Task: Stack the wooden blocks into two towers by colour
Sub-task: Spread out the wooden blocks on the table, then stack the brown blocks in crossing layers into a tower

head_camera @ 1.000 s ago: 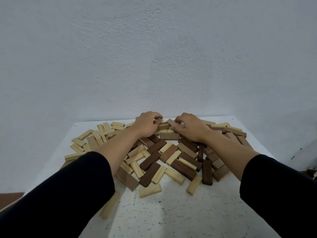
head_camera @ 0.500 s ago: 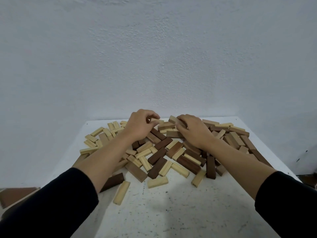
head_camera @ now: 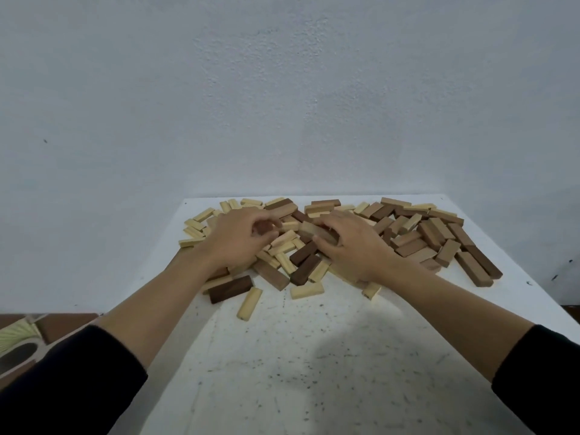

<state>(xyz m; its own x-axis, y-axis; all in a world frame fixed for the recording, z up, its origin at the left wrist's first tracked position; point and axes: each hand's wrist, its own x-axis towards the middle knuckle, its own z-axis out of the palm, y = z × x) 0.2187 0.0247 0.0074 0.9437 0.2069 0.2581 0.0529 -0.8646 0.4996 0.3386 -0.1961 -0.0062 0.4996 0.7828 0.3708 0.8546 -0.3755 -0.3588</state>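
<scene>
Wooden blocks point(head_camera: 303, 255) litter the table point(head_camera: 314, 356); right hand point(head_camera: 351, 246) grips tan block point(head_camera: 314, 232)

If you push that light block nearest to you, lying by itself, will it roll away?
Probably not. The light block has flat sides and square edges and lies flat on the table, so it would likely slide, not roll. It looks like solid wood, so it should stay stiff when lifted. Being small, it is probably light enough to pinch.

Far half: pale and dark rectangular wooden blocks point(head_camera: 417, 243) strewn over white speckled bench point(head_camera: 314, 372).
Left grip point(head_camera: 238, 243): atop heap's left part.
Right grip point(head_camera: 354, 249): beside it, at centre.
</scene>
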